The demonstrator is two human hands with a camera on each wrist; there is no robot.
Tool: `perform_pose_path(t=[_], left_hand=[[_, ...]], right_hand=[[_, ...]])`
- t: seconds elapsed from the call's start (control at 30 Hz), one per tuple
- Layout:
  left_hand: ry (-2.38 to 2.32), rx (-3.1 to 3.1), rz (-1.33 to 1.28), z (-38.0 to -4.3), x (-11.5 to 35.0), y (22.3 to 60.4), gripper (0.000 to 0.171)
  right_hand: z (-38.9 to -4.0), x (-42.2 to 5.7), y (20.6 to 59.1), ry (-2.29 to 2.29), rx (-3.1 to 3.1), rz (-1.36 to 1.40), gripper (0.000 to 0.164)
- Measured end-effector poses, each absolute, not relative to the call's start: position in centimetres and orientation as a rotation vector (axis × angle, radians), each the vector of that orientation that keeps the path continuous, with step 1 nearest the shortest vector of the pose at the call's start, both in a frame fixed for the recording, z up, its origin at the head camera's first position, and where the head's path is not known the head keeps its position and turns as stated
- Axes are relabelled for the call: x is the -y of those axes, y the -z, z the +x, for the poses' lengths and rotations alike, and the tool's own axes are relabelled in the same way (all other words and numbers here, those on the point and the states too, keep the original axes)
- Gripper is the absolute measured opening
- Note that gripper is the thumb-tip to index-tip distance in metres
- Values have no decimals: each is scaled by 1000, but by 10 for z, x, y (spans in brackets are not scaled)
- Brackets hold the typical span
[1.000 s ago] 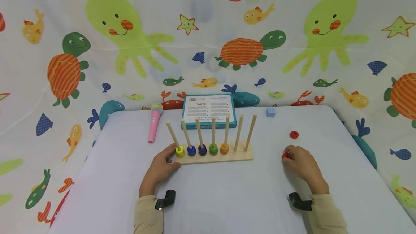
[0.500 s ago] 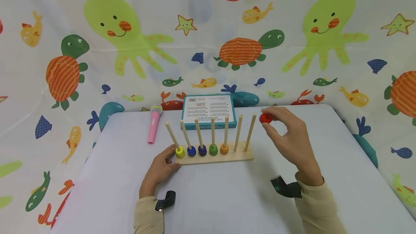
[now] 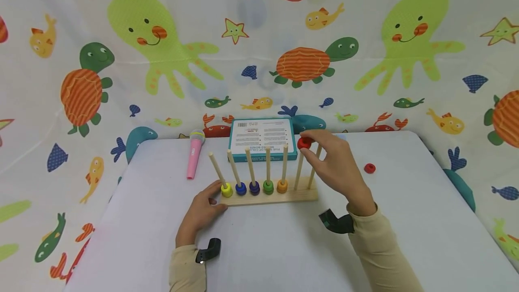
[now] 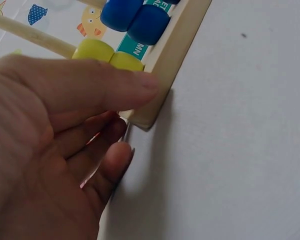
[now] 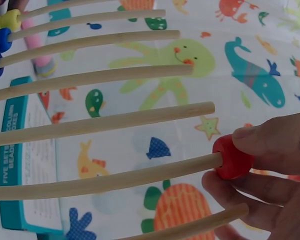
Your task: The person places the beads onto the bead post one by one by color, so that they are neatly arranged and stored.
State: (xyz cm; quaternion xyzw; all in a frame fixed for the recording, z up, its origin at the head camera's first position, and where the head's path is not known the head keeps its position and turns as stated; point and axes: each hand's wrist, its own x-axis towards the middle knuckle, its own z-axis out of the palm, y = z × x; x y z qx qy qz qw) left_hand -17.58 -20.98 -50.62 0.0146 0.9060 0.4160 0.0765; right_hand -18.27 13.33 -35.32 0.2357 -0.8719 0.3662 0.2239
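Note:
A wooden peg rack (image 3: 267,198) with several upright pegs stands on the table. Yellow beads (image 3: 226,190), blue beads (image 3: 241,189), dark purple beads (image 3: 254,188), green beads (image 3: 268,187) and orange beads (image 3: 282,186) sit at the bottoms of its pegs. My left hand (image 3: 201,211) grips the rack's left end, thumb along the front edge in the left wrist view. Between thumb and fingers my right hand (image 3: 338,166) pinches a red bead (image 5: 233,156). In the right wrist view the tip of the second peg from the right (image 5: 190,167) meets the bead's hole.
Another red bead (image 3: 369,168) lies to the right on the table. Behind the rack is a teal and white box (image 3: 262,136), with a pink toy microphone (image 3: 194,154) to its left. A blue block (image 3: 342,136) is mostly hidden behind the right hand.
My right hand has lifted a red bead from the table and carried it left and up to the second peg from the right. My left hand has stayed on the rack.

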Motion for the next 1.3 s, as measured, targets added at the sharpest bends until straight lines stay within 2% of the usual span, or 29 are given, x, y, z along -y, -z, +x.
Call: perform_pose_path(t=[0.4, 0.5, 0.63, 0.77, 0.9, 1.17, 1.3], left_hand=[[-1220, -2727, 31, -178, 211, 508, 70], [-1219, -2722, 23, -179, 210, 508, 70], [-1222, -2713, 19, -179, 209, 506, 70], [-1201, -2715, 11, -178, 210, 505, 71], [-1198, -2714, 10, -177, 211, 505, 70], [-1201, -2719, -11, -177, 210, 507, 70], [-1209, -2715, -7, -177, 209, 507, 71]], right_hand=[[-181, -143, 355, -1024, 2374, 594, 42], [-182, -162, 357, -1069, 2285, 453, 44], [-185, -202, 365, -1133, 2230, 119, 47], [-193, -241, 389, -1190, 2311, -211, 50], [-200, -269, 425, -1186, 2521, -400, 53], [-210, -288, 475, -1131, 2878, -435, 59], [-212, -290, 488, -1067, 2901, -394, 54]])
